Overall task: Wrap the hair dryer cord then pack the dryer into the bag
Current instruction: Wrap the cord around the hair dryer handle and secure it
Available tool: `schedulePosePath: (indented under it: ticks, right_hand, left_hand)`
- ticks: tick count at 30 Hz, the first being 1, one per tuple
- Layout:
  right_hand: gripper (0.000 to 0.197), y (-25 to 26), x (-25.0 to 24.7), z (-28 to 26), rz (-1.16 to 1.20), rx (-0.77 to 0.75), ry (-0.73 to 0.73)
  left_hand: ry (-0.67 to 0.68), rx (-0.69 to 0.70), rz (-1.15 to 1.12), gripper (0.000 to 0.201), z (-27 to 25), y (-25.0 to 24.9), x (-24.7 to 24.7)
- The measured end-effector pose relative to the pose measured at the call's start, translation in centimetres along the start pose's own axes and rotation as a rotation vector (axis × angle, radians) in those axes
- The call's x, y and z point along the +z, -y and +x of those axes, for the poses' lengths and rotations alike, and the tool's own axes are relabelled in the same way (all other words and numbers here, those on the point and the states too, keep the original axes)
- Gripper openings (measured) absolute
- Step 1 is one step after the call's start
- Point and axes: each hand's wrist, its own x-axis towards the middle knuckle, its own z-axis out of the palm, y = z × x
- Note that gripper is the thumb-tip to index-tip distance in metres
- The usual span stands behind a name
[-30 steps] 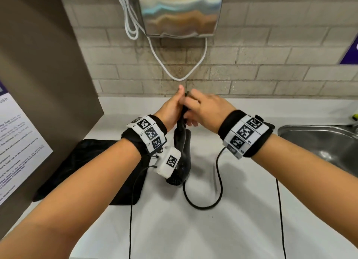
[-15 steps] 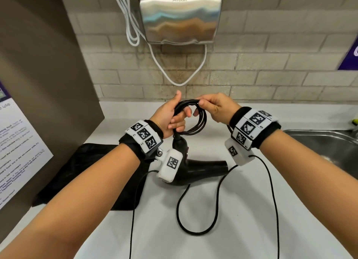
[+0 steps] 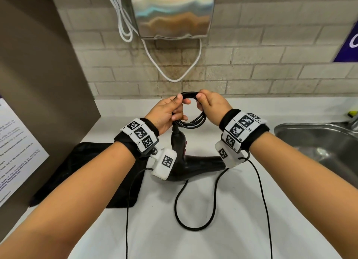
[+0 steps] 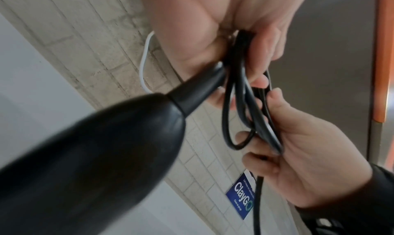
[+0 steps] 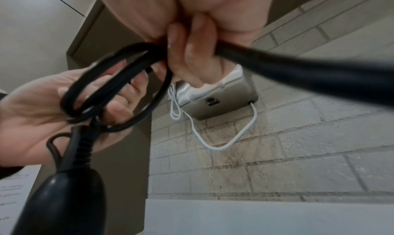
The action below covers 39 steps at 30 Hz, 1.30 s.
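A black hair dryer (image 3: 193, 162) hangs below my hands over the white counter, handle up, nozzle pointing right. Its black cord (image 3: 190, 121) is gathered into several small loops above the handle. My left hand (image 3: 170, 113) grips the left side of the loops where the cord leaves the handle (image 4: 198, 90). My right hand (image 3: 210, 103) pinches the loops at the top right, fingers curled round the cord (image 5: 119, 86). The loose rest of the cord (image 3: 193, 225) droops in a long loop onto the counter. A flat black bag (image 3: 87, 173) lies on the counter at the left.
A steel hand dryer (image 3: 172, 12) with a white cable (image 3: 174, 78) hangs on the tiled wall ahead. A steel sink (image 3: 319, 142) lies at the right. A brown partition (image 3: 38, 74) with a printed notice (image 3: 17, 148) stands at the left.
The hands were together at the handle top, then drew apart with a coil between them. The dryer's nozzle has swung round to the right. The hanging loop has grown shorter.
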Motion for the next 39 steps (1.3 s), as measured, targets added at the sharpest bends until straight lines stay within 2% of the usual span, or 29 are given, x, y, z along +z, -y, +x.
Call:
schedulePosePath:
  ticks: [5,12,16,18,19,21,22,24,25,26,28,30,31,33,39]
  right_hand:
    - [0.012,-0.2,0.4,-0.6,0.082,0.012,0.039]
    - [0.015,-0.2,1.3,-0.5,0.077,0.061,-0.025]
    - [0.026,-0.3,1.6,-0.4,0.158,0.13,-0.049]
    - [0.015,-0.2,1.4,-0.8,0.176,0.147,-0.024]
    - [0.013,-0.2,1.2,-1.0,0.147,0.156,-0.008]
    - [0.046,-0.4,0.8,-1.8,-0.054,0.146,-0.066]
    - [0.053,-0.5,0.7,-2.4,-0.177,0.112,-0.151]
    - [0.04,0.2,0.9,-4.3,-0.338,-0.046,-0.323]
    - [0.03,0.2,1.4,-5.1,-0.361,-0.119,-0.316]
    - [0.023,0.2,1.9,-6.0,-0.333,-0.138,-0.214]
    - [0.017,-0.1,3.5,-7.4,-0.275,-0.026,0.197]
    - [0.02,-1.5,5.8,-8.2,-0.329,0.104,0.563]
    - [0.024,-2.2,7.0,-8.6,-0.361,0.163,0.675]
    - [0.031,-3.5,9.3,-9.5,-0.401,0.233,0.783]
    - [0.046,-6.1,13.4,-10.0,-0.581,0.4,0.908]
  left_hand:
    - [-0.078,0.039,-0.017,0.035,-0.2,0.1,0.2]
    - [-0.159,0.012,-0.078,0.049,-0.5,-0.3,1.2]
    - [-0.231,0.025,-0.035,0.045,-0.2,-0.3,1.8]
    - [-0.251,0.038,-0.023,0.043,-0.2,-0.3,1.9]
    - [-0.261,0.044,-0.02,0.043,-0.2,-0.2,1.8]
    - [-0.287,0.059,-0.025,0.042,-0.2,-0.2,1.4]
    - [-0.3,0.066,-0.029,0.042,-0.2,-0.2,1.1]
    - [-0.321,0.08,-0.035,0.042,-0.1,-0.2,0.7]
    - [-0.331,0.086,-0.038,0.042,-0.1,-0.1,0.5]
    - [-0.339,0.092,-0.041,0.042,0.0,-0.2,0.4]
    - [-0.351,0.099,-0.043,0.042,0.0,-0.2,0.2]
    - [-0.358,0.103,-0.035,0.042,0.0,-0.2,0.1]
    - [-0.362,0.106,-0.032,0.042,0.0,-0.3,0.1]
    - [-0.372,0.109,-0.024,0.042,-0.2,-0.4,-0.1]
    - [-0.377,0.104,0.006,0.041,-0.7,-0.6,-0.4]
